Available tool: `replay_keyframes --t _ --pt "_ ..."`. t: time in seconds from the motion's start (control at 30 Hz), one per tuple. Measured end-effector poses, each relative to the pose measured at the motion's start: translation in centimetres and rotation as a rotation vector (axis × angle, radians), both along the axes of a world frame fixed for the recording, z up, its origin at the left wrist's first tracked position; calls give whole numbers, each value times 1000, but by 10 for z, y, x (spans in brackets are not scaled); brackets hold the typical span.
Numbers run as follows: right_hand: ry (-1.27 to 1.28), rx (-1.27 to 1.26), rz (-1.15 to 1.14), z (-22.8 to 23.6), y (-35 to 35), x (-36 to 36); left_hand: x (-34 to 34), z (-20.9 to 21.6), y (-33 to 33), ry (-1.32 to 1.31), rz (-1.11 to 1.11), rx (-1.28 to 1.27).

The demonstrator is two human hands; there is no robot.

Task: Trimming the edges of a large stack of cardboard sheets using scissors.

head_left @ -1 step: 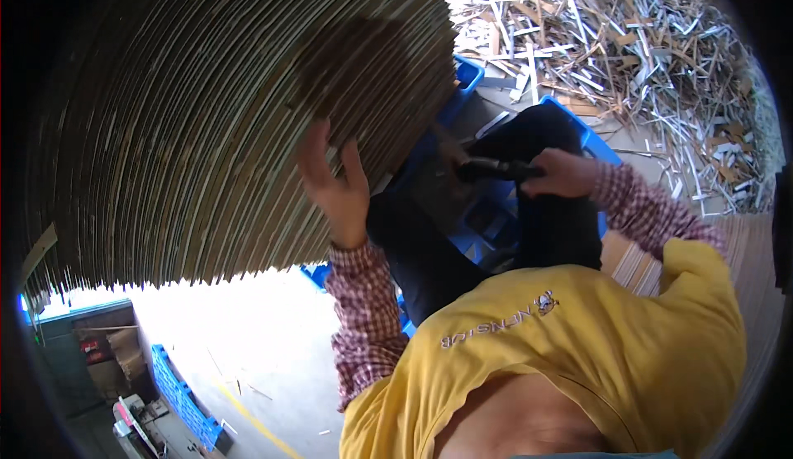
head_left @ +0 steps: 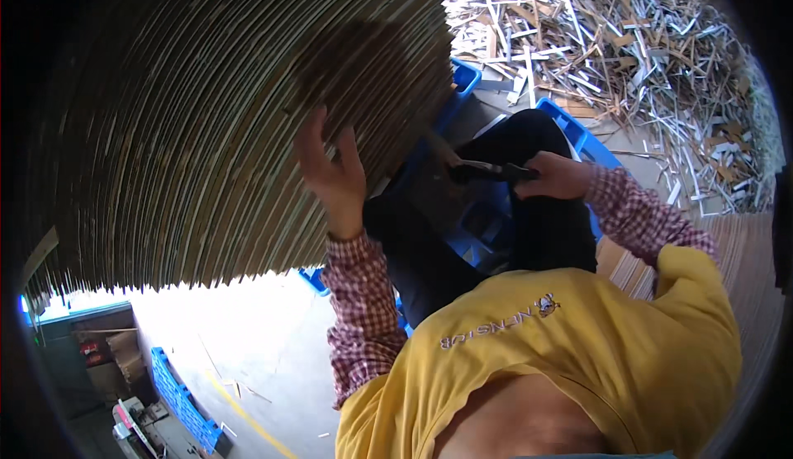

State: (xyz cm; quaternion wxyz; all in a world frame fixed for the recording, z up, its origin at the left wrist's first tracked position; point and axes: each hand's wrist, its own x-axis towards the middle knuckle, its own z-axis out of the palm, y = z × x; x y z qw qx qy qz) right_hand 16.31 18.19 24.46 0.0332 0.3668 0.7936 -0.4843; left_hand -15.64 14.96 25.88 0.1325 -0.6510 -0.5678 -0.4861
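A tall stack of cardboard sheets (head_left: 206,153), their edges packed in layers, fills the upper left. My left hand (head_left: 337,177) is raised at its right side, fingers apart and holding nothing; whether the fingertips touch the edges I cannot tell. My right hand (head_left: 555,176) is closed round a black-handled tool (head_left: 489,172) above my knees. The tool points left toward the lower part of the stack. Its far end is dim and smeared, so its kind is unclear.
Blue plastic pallets (head_left: 582,133) lie under the stack and around my legs. A heap of cardboard strips (head_left: 611,54) covers the floor at upper right. More flat sheets (head_left: 743,269) are stacked at my right. Another blue pallet (head_left: 182,397) and a machine (head_left: 144,430) stand lower left.
The tool has tilted slightly in my right hand, which has shifted a little left. My left hand has risen slightly beside the stack.
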Motion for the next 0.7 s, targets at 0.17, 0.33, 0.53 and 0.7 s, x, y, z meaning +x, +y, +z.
replay_keyframes --t 0.17,0.33,0.53,0.7 --pt "236 132 -236 -11 80 -49 17 3 43 -351 -165 -175" --pt "391 393 -341 -32 187 -78 21 -21 33 -385 -171 -261" --pt "473 265 -477 -24 189 -105 11 -39 21 -492 -84 -356" --pt "262 194 -533 -68 131 -13 28 -43 29 -412 -119 -309"
